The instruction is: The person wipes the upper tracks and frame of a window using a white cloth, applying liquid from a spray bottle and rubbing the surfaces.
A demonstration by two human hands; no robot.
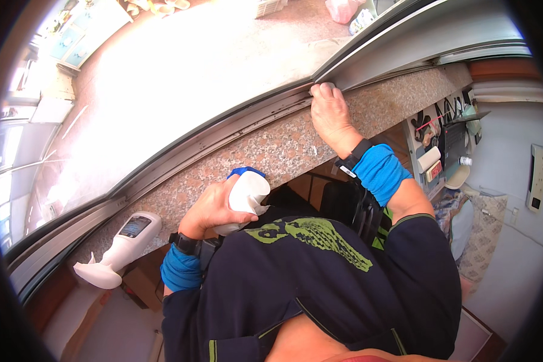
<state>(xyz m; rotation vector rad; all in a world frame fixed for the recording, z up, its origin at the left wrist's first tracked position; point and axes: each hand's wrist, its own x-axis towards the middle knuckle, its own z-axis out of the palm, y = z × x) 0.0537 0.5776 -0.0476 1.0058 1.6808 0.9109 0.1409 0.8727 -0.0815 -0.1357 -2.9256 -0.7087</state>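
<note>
My left hand (210, 206) grips a white roll of tissue paper (250, 190), held close to my body over the near edge of a speckled granite sill (280, 145). A bit of blue material (246, 171) shows behind the roll; what it is I cannot tell. My right hand (330, 108) reaches to the metal window track (235, 131), its fingers curled at the lower corner of the sliding window frame (366, 54). Whether anything is between those fingers is hidden. A white plastic bottle with a dark label (133, 228) lies on the sill left of my left hand.
Beyond the window, a bright floor has a cabinet (79, 36), slippers (165, 8), a basket (269, 8) and a pink plastic bag (341, 10). On the right, a desk holds a laptop (454, 140), a small white bottle (465, 161) and cables. Below the sill's left end is a cardboard box (142, 283).
</note>
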